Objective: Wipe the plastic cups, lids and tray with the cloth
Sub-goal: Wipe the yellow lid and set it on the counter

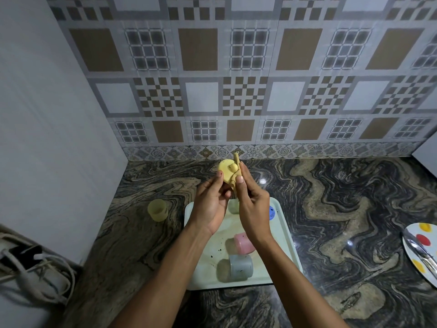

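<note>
No readable text or numbers anywhere. The blue lid (272,213) on the tray (282,235) bears dark marks, too small to make out as letters.

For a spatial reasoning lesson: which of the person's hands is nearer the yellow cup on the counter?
Left. The left hand, holding a yellow lid, is right of the yellow cup; the right hand, pinching the cloth, lies farther right.

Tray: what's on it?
On the tray lie a pink cup and a grey cup, both on their sides. At its far end the left hand and right hand partly cover a pale cup and a blue lid; anything else beneath them is hidden.
</note>
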